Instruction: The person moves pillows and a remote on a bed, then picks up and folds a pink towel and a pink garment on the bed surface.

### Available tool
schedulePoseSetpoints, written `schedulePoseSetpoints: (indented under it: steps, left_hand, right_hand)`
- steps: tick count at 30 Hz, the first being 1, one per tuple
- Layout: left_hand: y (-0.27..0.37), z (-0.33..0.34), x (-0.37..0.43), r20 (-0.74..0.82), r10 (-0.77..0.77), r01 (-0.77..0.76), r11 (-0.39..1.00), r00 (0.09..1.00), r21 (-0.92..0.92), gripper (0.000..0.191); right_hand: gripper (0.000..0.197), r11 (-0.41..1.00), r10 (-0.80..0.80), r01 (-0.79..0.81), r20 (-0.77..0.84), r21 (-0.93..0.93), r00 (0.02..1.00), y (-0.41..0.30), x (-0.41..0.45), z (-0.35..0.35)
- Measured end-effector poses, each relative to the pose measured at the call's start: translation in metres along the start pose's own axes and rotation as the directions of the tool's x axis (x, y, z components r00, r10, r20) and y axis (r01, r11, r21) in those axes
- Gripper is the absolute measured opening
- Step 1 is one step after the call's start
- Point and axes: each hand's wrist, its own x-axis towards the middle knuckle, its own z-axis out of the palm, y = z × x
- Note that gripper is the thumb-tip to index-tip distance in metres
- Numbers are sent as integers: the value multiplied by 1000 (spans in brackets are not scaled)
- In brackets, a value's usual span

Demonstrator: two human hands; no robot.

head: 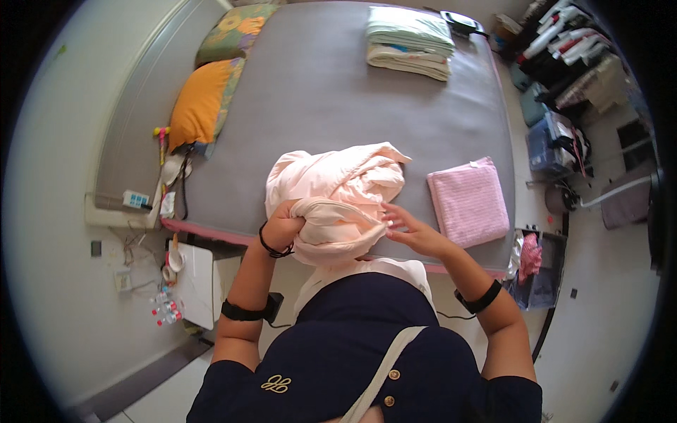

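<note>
A pale pink quilt or cover (333,174) lies bunched on the grey bed surface (328,95) in front of me. My left hand (282,230) is closed around a gathered fold of it at the near left. The near part of the cloth (338,227) bulges towards me, its seamed edge running to the right. At that edge's right end is my right hand (418,235), fingers spread and fingertips beside or lightly touching the cloth. Right of this hand lies a folded pink ribbed blanket (468,201), apart from it.
Folded pale green bedding (410,42) is stacked at the far right of the bed. An orange pillow (198,103) and a floral pillow (235,31) rest along the left headboard. A white bedside table (191,283) stands lower left; a blue plastic bin (547,143) stands right of the bed.
</note>
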Motion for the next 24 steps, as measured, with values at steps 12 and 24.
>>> schedulePoseSetpoints:
  steps: [12,24]
  left_hand:
    - [105,14,-87,-437,172,-83,973,883,217,21]
    - [96,24,-61,-566,424,-63,835,707,547,12]
  right_hand:
    - [31,805,-176,344,361,-483,916,-85,73,40]
    - [28,814,-147,240,212,-529,966,-150,44,17]
